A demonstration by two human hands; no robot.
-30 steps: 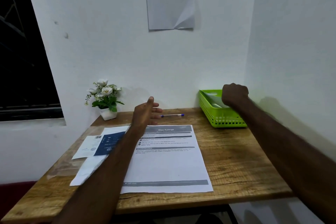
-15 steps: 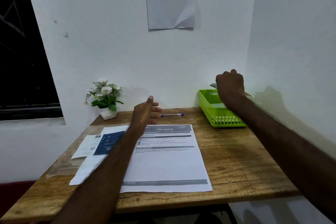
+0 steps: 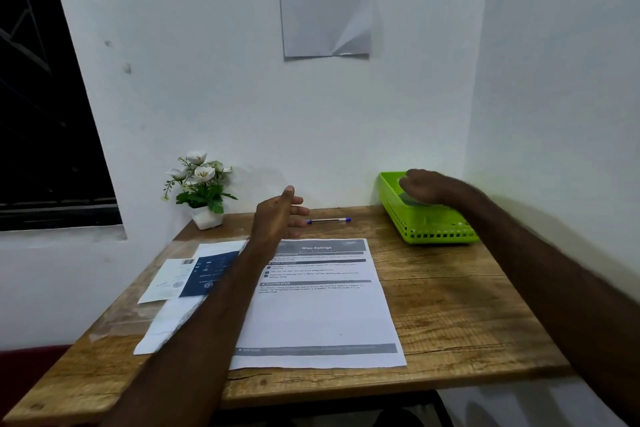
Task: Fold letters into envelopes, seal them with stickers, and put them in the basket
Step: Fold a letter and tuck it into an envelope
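Note:
A printed letter (image 3: 322, 308) headed "Wipe Railings" lies flat in the middle of the wooden table (image 3: 450, 305). My left hand (image 3: 280, 215) hovers over its top left corner, fingers apart and empty. The green basket (image 3: 433, 236) stands at the back right against the wall. My right hand (image 3: 424, 187) is down inside it, blurred, fingers curled over a pale envelope (image 3: 404, 181) that is mostly hidden. To the left of the letter lie a dark blue card (image 3: 207, 274), a white slip (image 3: 166, 282) and a white envelope (image 3: 169, 319), partly under my left forearm.
A blue-capped pen (image 3: 329, 220) lies behind the letter near the wall. A small white pot of white flowers (image 3: 202, 184) stands at the back left corner. A printed sheet (image 3: 325, 0) hangs on the wall. A dark window (image 3: 41, 114) is at the left.
My right hand rose above the basket with the envelope, then dropped back down into it. My left hand has hardly moved.

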